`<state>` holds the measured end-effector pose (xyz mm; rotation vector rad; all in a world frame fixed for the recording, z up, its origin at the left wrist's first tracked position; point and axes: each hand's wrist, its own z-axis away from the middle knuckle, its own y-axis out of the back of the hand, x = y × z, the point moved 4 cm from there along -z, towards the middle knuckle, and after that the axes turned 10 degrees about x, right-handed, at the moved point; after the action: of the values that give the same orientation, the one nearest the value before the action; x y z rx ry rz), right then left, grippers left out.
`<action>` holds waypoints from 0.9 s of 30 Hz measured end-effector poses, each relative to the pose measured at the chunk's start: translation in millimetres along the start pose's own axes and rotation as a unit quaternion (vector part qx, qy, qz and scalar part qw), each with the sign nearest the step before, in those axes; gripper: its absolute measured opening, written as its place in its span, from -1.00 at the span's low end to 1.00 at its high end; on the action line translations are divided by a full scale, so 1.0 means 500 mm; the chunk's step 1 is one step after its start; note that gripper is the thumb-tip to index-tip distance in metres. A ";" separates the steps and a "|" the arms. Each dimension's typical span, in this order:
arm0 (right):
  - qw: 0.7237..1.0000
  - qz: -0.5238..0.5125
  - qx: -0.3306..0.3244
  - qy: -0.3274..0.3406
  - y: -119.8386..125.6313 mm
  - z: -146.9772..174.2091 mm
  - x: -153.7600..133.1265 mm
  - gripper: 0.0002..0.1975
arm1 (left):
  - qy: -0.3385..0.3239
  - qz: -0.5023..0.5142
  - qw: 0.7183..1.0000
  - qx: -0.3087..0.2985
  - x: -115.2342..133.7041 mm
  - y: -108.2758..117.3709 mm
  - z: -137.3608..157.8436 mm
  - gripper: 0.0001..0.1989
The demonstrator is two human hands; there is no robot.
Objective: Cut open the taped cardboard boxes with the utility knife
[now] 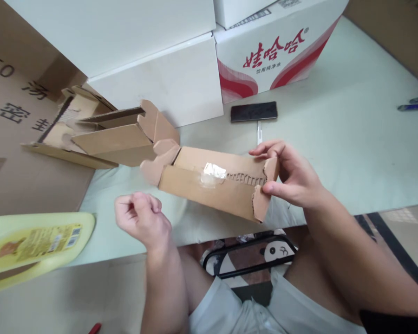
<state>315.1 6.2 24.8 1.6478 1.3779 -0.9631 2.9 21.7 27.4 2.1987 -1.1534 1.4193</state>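
Note:
In the middle of the head view is a small brown cardboard box (209, 192) with notched end flaps. A shiny patch of clear tape (214, 172) lies across its seam, and a torn, corrugated strip runs from there to the right end. My right hand (294, 176) grips that right end, thumb at the near flap and fingers at the far side. Apart from the box, to its lower left, my left hand (142, 215) is curled into a fist. Whatever may be inside those fingers is hidden.
Open cardboard boxes (125, 134) stand at the left, beside a large carton (17, 139). White boxes (160, 79) and a red-printed white carton (275, 55) line the back. A phone (253, 112) lies before them. A yellow bottle (38, 246) is at lower left; pens (416, 105) lie far right.

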 end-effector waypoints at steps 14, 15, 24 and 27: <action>0.975 0.030 -0.199 0.091 -0.066 0.016 -0.093 -0.55 | 0.016 -0.154 0.957 -0.244 0.040 -0.017 0.062 -0.44; 0.974 0.011 -0.208 0.092 -0.073 0.019 -0.098 -0.55 | -0.014 -0.184 0.947 -0.264 0.046 -0.020 0.068 -0.47; 0.981 0.007 -0.172 0.093 -0.074 0.015 -0.083 -0.55 | -0.026 -0.082 0.972 -0.219 0.036 -0.009 0.048 -0.62; 0.981 0.008 -0.161 0.111 -0.072 0.011 -0.082 -0.53 | 0.019 -0.061 0.976 -0.206 0.022 -0.001 0.038 -0.47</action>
<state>274.0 -11.1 56.4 1.5482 1.5726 -0.5223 17.6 5.3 27.7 1.9072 -1.1546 1.0530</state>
